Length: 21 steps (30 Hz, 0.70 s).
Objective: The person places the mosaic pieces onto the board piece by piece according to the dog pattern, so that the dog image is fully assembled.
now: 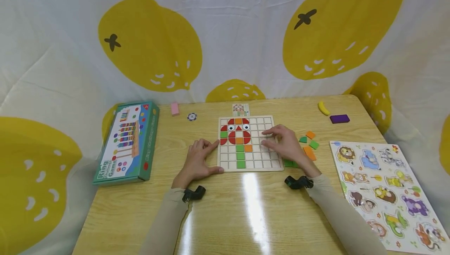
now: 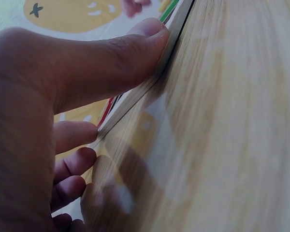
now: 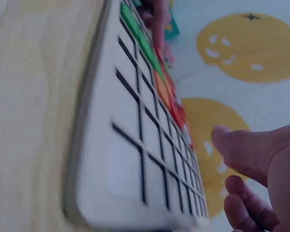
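A white grid board (image 1: 225, 157) lies on the table with red, orange, green and eye-marked tiles (image 1: 239, 130) set in its left and middle columns. My left hand (image 1: 197, 160) is at the board's left side, thumb at the near corner and index fingertip at the edge. In the left wrist view, the thumb (image 2: 135, 58) rests along the board's side, the other fingers loosely bent. My right hand (image 1: 286, 143) hovers over the board's right columns, thumb and index finger apart with nothing between them. The right wrist view shows bare grid cells (image 3: 125, 164) beside that hand.
Loose orange and green tiles (image 1: 309, 153) lie right of the board, partly under my right forearm. A picture card (image 1: 240, 109) stands behind it. A game box (image 1: 126, 145) is left; an animal puzzle (image 1: 383, 192), toy banana (image 1: 323, 108) and purple block (image 1: 339, 119) are right.
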{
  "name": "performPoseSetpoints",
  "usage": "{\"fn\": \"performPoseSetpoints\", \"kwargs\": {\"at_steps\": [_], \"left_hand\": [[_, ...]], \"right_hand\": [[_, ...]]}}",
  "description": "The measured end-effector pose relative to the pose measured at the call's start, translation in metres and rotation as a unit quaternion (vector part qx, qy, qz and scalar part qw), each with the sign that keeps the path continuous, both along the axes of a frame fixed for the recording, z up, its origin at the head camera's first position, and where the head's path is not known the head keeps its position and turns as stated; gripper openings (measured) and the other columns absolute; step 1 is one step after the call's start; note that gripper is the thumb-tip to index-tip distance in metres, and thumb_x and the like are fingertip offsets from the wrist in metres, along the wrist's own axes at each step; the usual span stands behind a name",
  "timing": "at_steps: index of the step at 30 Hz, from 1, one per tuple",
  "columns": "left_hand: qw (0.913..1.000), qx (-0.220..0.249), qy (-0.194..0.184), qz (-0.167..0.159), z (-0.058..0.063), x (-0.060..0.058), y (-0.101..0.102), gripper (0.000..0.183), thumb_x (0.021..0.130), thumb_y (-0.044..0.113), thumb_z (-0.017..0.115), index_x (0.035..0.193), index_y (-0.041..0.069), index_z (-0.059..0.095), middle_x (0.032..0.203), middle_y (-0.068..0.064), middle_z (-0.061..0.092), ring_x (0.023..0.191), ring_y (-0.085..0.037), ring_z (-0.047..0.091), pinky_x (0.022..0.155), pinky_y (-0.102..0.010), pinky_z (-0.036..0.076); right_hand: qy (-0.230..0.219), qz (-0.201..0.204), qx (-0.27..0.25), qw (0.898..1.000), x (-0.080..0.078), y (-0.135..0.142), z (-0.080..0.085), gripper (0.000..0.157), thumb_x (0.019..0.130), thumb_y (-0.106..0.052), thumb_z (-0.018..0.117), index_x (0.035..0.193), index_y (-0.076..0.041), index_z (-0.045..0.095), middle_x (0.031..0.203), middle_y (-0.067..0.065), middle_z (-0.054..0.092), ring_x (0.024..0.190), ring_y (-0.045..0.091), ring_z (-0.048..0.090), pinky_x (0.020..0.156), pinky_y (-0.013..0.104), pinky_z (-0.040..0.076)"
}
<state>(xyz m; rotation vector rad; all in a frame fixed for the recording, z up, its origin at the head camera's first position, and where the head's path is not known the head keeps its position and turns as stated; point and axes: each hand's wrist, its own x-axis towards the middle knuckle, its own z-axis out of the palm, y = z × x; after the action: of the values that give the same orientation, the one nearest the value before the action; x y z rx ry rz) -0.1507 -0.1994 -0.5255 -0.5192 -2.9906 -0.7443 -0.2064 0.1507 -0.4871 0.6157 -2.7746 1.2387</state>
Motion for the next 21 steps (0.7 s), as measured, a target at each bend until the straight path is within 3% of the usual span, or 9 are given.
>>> {"fn": "performPoseSetpoints", "kwargs": {"at_steps": [5,8,11,15,21], "left_hand": [[1.0000,0.004,-0.002,0.004,0.001,0.001,-0.001,0.103,0.065,0.073,0.075,0.152,0.030,0.040,0.117,-0.002,0.043,0.105,-0.021,0.036,0.088,-0.039,0.027],[1.0000,0.004,0.000,0.003,0.000,0.003,-0.003,0.103,0.065,0.073,0.075,0.152,0.030,0.041,0.116,-0.001,0.043,0.105,-0.020,0.036,0.088,-0.038,0.027],[1.0000,0.003,0.002,0.003,-0.001,0.003,-0.005,0.103,0.065,0.074,0.075,0.152,0.030,0.041,0.117,-0.001,0.043,0.105,-0.020,0.036,0.088,-0.038,0.027],[1.0000,0.005,0.002,-0.001,-0.001,0.003,-0.005,0.103,0.065,0.074,0.074,0.152,0.030,0.040,0.117,-0.001,0.043,0.106,-0.020,0.036,0.088,-0.038,0.027],[0.9999,0.008,0.003,-0.005,-0.001,0.001,-0.001,0.103,0.066,0.076,0.073,0.152,0.031,0.040,0.118,-0.001,0.043,0.105,-0.019,0.036,0.088,-0.038,0.028]], "right_hand": [[0.011,-0.048,0.080,0.996,-0.017,0.068,0.021,0.034,0.089,-0.020,0.074,0.117,-0.002,0.070,0.107,0.022,0.065,0.094,0.037,0.061,0.079,0.053,0.048],[-0.017,-0.071,0.150,0.986,-0.021,0.101,0.026,0.036,0.091,-0.021,0.072,0.119,0.002,0.068,0.107,0.025,0.066,0.093,0.040,0.063,0.079,0.055,0.048],[-0.058,-0.079,0.186,0.978,-0.021,0.118,0.022,0.037,0.092,-0.024,0.071,0.117,0.003,0.067,0.105,0.023,0.068,0.091,0.038,0.064,0.079,0.054,0.048],[-0.078,-0.085,0.190,0.975,-0.018,0.126,0.013,0.034,0.091,-0.024,0.071,0.110,0.004,0.067,0.098,0.019,0.068,0.086,0.033,0.064,0.078,0.050,0.048],[-0.052,-0.092,0.152,0.983,-0.016,0.128,0.011,0.027,0.091,-0.016,0.071,0.107,0.002,0.059,0.094,0.018,0.065,0.083,0.030,0.062,0.074,0.044,0.048]]}}
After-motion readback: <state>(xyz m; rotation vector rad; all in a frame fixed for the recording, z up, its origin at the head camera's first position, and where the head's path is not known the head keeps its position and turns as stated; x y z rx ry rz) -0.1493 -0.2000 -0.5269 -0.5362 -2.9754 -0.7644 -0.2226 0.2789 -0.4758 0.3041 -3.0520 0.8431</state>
